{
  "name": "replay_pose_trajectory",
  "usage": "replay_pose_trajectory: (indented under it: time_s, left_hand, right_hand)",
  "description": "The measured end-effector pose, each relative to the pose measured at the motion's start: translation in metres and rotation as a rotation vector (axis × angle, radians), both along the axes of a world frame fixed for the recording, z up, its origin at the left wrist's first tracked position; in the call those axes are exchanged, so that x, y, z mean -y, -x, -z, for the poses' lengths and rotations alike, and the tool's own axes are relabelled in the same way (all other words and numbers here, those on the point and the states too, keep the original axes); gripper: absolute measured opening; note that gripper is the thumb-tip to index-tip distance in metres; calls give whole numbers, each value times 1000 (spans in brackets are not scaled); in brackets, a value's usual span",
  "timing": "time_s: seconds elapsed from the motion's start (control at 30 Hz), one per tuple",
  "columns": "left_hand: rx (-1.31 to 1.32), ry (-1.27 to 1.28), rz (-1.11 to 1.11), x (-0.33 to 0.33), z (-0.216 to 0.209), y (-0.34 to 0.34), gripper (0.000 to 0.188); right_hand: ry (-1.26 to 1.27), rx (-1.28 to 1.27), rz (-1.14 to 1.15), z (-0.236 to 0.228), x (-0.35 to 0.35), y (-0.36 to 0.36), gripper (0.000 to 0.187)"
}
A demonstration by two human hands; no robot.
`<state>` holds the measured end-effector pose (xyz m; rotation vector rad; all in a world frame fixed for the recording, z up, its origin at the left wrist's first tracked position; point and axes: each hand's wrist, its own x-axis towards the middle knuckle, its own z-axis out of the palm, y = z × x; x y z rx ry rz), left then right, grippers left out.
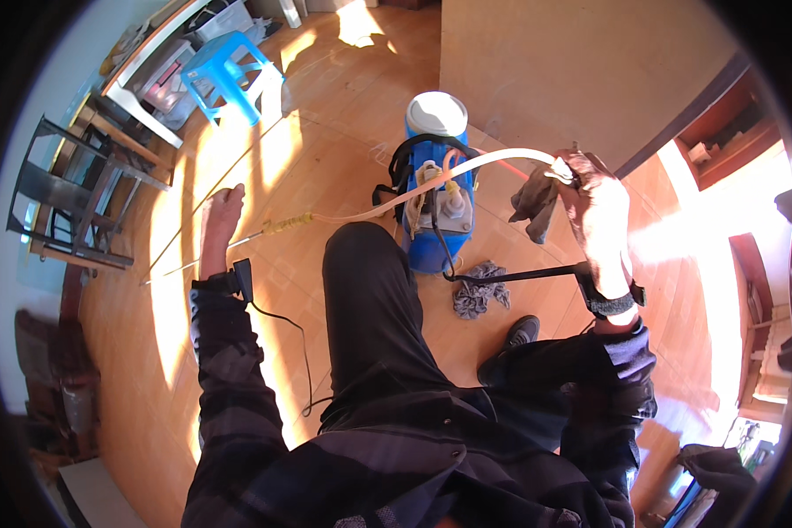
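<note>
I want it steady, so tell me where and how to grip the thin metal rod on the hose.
I'd wrap the left hand around the yellow-wrapped section, coming from the left, where that hand is. It looks thicker than the bare rod, and the hose runs off its right end, so that side is probably more awkward.

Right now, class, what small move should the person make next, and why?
Probably the left hand should reach over and steady the yellow-wrapped section. The right hand grips the pale hose, which arches across the blue tank in this view to that section; the left hand is nearby but not on it.
</note>
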<state>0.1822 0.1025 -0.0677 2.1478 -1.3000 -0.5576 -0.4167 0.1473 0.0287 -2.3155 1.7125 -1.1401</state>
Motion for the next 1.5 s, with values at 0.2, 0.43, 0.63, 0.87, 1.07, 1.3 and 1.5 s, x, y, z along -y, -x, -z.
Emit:
replay_pose_trajectory:
  time_s: [0.2, 0.43, 0.63, 0.87, 1.07, 1.3, 1.5]
  left_hand:
    - [-209, 568, 810, -20, -122, 212, 29]
    - [-3, 650, 1108, 6, -128, 316, 24]
    - [-49, 589, 1230, 44, -105, 315, 20]
    - [-279, 521, 999, 85, -96, 274, 19]
    - [-480, 470, 743, 100, -67, 265, 20]
    - [-764, 674, 498, 92, -61, 250, 27]
    - [-820, 748, 384, 92, -62, 245, 28]
  right_hand:
    - [85, -248, -15, -35, -1, -50, 28]
    - [146, -435, -27, -33, 14, -67, 32]
    - [109, -396, -35, -16, 34, -61, 36]
    - [-66, -301, 96, 14, 96, -41, 31]
    - [-184, -168, 8, 48, 140, -46, 25]
    - [-410, 32, 165, 98, 196, -30, 23]
    - [-734, 428, 113, 166, 216, -51, 43]
